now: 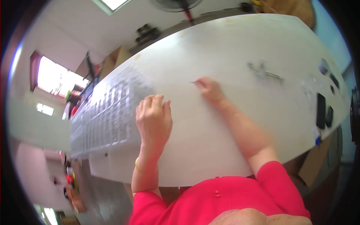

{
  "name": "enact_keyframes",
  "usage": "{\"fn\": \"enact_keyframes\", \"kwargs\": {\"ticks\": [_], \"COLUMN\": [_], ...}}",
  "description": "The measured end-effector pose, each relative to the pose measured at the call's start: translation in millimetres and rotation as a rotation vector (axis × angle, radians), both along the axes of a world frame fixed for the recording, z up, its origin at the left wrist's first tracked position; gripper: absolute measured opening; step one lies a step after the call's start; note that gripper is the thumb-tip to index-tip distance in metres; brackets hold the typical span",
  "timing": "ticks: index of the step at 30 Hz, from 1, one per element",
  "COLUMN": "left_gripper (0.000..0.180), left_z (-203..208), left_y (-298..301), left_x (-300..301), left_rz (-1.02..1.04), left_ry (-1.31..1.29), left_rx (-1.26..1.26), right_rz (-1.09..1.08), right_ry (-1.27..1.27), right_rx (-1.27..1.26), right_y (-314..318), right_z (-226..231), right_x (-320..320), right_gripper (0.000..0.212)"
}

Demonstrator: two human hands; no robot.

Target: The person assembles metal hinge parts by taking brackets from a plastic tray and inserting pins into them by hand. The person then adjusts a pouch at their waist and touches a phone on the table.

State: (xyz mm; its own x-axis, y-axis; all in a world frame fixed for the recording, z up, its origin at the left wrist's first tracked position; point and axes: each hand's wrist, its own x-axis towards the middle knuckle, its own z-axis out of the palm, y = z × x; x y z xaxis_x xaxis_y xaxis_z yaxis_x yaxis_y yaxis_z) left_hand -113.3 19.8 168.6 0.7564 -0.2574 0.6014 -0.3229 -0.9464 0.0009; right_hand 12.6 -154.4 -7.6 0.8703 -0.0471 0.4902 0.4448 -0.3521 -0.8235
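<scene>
A thin dark piece (192, 82) sat pinched in the right hand (210, 91)

From my distant seat, taking the middle of the head view as the clock's centre, I saw the thin dark piece just past 12 o'clock, its tip pointing toward 9; the right hand gripped it between thumb and forefinger, narrow at the tips, though I could not tell whether it touched the white table (210, 150) below.

At 8 o'clock from that hand I had the left hand (153, 116), back toward me, fingers close together and bent, thumb a little apart; I could not tell whether it held anything; a yellow bracelet (139, 169) circled its wrist.

Just beyond it, toward 9, lay a clear plastic tray (108, 112) with rows of compartments; whether the fingers touched its edge, I could not tell.

Toward 2 I made out blurred metal parts (264, 72), well apart from both hands; at 3, near the table's edge, I saw a black oblong item (320, 111) with a smaller black item (329, 116) just beside it; farther out, a fan (176, 4) stood at 12.
</scene>
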Motion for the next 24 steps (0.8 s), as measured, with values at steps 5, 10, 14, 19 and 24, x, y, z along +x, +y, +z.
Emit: {"fn": "enact_keyframes", "kwargs": {"ticks": [5,10,14,19,24], "left_gripper": [0.017,0.013,0.015,0.036,0.025], "left_z": [-33,-54,-74,-91,-108], "left_y": [-92,-166,-211,-251,-271], "left_x": [32,75,101,119,131], "left_rz": [-0.402,-0.581,-0.670,-0.563,-0.554], "left_ry": [0.106,0.265,0.288,0.485,0.537], "left_rx": [-0.077,-0.042,-0.002,0.109,0.145], "right_rz": [0.153,0.045,0.070,0.150,0.158], "right_ry": [0.085,0.123,0.161,0.191,0.161], "right_rx": [0.064,-0.148,-0.137,-0.012,-0.054], "right_y": [-12,-2,-6,-12,-5], "right_z": [-7,8,18,24,15], "right_x": [1,-4,-12,-17,-10], "right_gripper": [0.014,0.014,0.014,0.014,0.014]}}
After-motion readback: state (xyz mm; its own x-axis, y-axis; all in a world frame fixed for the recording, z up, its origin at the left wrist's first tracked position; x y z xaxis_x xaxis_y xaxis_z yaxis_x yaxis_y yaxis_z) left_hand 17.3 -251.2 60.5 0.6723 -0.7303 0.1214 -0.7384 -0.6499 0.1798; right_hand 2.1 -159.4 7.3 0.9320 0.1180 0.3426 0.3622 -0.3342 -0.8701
